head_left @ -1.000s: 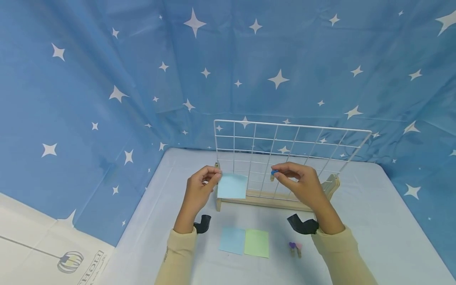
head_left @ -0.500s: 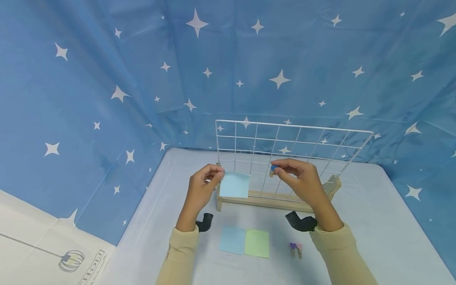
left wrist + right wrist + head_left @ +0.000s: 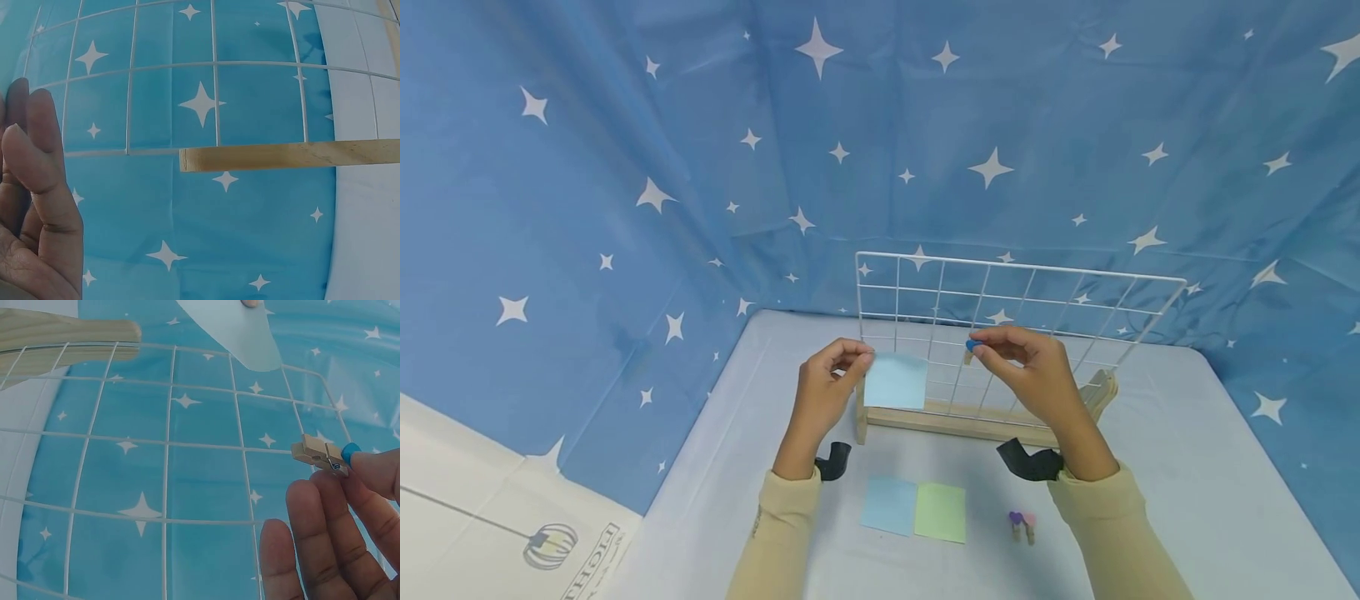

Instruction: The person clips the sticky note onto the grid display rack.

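Note:
In the head view my left hand (image 3: 826, 390) pinches the upper left corner of a light blue sticky note (image 3: 897, 381), which hangs in front of the left part of a white wire grid rack (image 3: 1021, 268). My right hand (image 3: 1033, 371) holds a small wooden clothespin (image 3: 317, 452) between thumb and index finger, by its blue-topped end. The right wrist view shows its wooden jaws pointing away from the fingertips, apart from the grid. The left wrist view shows my left fingers (image 3: 44, 156) but not the note clearly.
A blue note (image 3: 889, 505) and a green note (image 3: 941, 512) lie side by side on the white table (image 3: 715, 500). To their right are two small clothespins with purple and pink hearts (image 3: 1017, 518). The rack stands on a wooden base (image 3: 958, 422). A starry blue cloth hangs behind.
Both hands have risen slightly, lifting the held note a little up and right along the grid. The clothespin has shifted up and a bit left. The things on the table stay put.

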### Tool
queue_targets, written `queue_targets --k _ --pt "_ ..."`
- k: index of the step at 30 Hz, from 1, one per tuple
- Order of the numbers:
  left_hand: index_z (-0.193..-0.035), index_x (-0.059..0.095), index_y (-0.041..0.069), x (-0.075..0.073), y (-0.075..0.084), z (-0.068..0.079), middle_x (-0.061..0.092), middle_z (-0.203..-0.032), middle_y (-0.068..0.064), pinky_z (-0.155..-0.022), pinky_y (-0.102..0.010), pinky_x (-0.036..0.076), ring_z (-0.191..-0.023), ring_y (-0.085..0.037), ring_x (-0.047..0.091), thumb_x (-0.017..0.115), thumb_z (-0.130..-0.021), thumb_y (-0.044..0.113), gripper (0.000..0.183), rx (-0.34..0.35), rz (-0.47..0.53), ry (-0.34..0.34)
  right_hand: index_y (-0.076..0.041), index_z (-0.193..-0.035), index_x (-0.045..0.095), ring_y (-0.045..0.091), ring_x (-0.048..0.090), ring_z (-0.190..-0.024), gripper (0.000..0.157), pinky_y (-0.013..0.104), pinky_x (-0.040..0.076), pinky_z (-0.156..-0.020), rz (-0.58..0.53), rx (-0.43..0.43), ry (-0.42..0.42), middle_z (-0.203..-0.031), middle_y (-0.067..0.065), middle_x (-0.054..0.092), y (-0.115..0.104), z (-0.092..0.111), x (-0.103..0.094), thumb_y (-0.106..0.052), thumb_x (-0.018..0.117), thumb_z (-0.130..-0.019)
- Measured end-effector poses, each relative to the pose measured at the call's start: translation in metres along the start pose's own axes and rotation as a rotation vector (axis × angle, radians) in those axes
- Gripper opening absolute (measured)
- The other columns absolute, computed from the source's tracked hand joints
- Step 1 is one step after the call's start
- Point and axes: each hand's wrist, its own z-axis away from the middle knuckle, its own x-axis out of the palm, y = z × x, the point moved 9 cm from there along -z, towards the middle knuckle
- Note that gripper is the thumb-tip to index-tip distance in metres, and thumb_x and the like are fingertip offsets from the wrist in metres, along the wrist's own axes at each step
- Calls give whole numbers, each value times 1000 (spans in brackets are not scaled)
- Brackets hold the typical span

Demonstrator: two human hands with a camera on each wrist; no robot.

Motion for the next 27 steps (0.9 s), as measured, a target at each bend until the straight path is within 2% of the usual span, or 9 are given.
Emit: queue_targets --k 7,22,27 --pt "-111 78 6 1 4 -4 74 -93 -5 -77 -28 52 -90 -19 68 74 -105 20 16 29 9 8 7 -113 78 -7 69 -90 18 11 56 -84 11 4 1 -101 20 78 -1 -5 1 11 71 -97" --pt "-116 78 7 2 10 -10 77 -94 -5 -75 -28 52 -90 -19 69 74 -104 23 20 39 18 56 5 -115 79 -5 69 -90 17 10 55 -83 48 14 -23 -101 16 80 -8 -14 1 7 70 -100" --pt "-112 79 7 1 10 -11 77 -94 -6 -75 -28 51 -91 -20 68 75 -104 24 19 27 29 81 2 -114 79 -3 70 -89 16 10 55 -82 72 30 -38 -102 14 80 -8 -17 1 5 71 -101"
